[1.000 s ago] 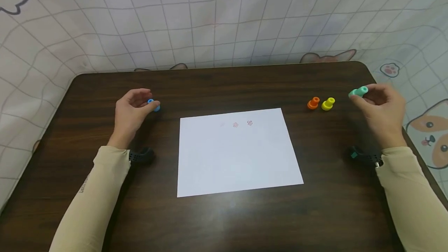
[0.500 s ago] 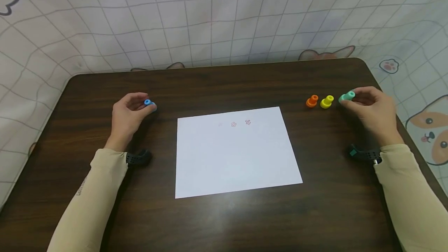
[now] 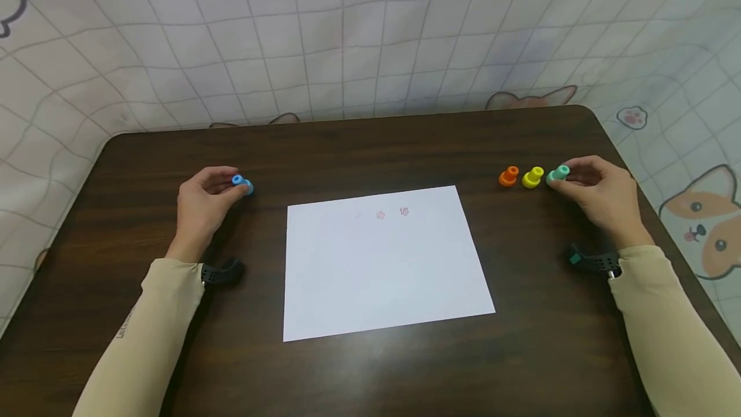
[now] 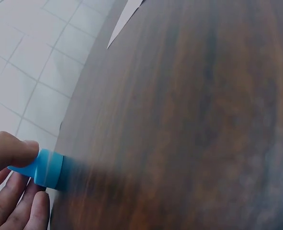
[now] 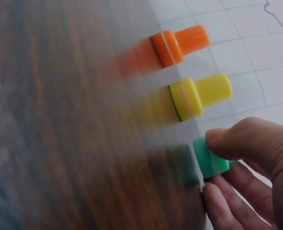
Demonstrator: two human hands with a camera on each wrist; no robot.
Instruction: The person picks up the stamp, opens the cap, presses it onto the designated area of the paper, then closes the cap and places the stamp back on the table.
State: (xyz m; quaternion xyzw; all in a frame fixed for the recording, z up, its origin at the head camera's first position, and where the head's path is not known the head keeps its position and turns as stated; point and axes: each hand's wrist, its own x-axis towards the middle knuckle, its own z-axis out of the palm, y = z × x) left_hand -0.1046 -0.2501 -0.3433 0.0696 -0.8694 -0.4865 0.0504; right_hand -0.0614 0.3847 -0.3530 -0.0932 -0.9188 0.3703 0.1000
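Note:
My left hand (image 3: 202, 208) pinches a blue toy stamp (image 3: 244, 185) at the left of the dark table. In the left wrist view the thumb lies over the blue stamp's handle, with its wide base at the tabletop. On the right side, my right hand (image 3: 606, 197) holds a green stamp (image 3: 557, 174) between thumb and fingers. The green base (image 5: 204, 158) is close over the table in the right wrist view. Just left of it stand a yellow stamp (image 3: 532, 177) and an orange stamp (image 3: 509, 177), both upright, forming a row with the green one.
A white sheet of paper (image 3: 388, 275) lies between the hands, with a red flower print, a red character print and a faint mark near its far edge. Behind the wooden table (image 3: 347, 153) hangs a white grid-patterned cloth (image 3: 324, 37) with cartoon animals.
My right hand has brought the green stamp left and down, next to the yellow one. The left hand keeps the blue stamp in nearly the same place. The head view has shifted slightly.

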